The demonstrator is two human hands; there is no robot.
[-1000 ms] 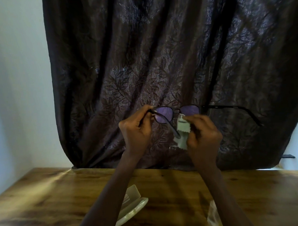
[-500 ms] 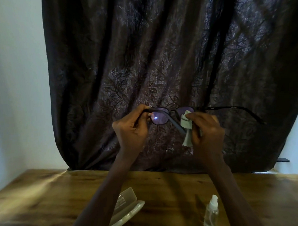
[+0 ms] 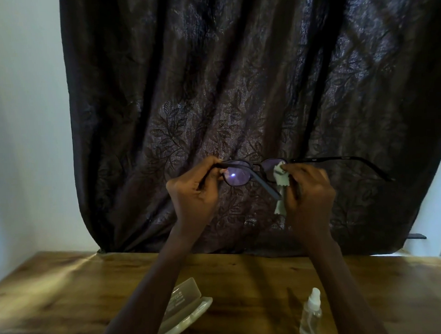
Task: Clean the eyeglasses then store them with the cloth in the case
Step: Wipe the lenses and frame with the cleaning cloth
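Eyeglasses (image 3: 249,169) held up at chest height between both hands, well above the counter (image 3: 69,297); left hand (image 3: 194,195) pinching frame corner at the left lens, likely to steady the frame against rubbing pressure; right hand (image 3: 311,188) pinching cloth (image 3: 279,176) around the right lens, thumb and fingers pressed together through the fabric; loose cloth tail hanging just below right hand; one temple folded across toward right hand, other temple sticking out past right hand, probably left open for lens access; left lens bare, catching a glare spot; cleaning step in hand, storing not yet begun; case (image 3: 187,310) lying open on counter below left forearm, lid up, ready to receive; spray bottle (image 3: 312,311) upright on counter below right forearm, apart from case; dark curtain (image 3: 236,78) beyond both hands.
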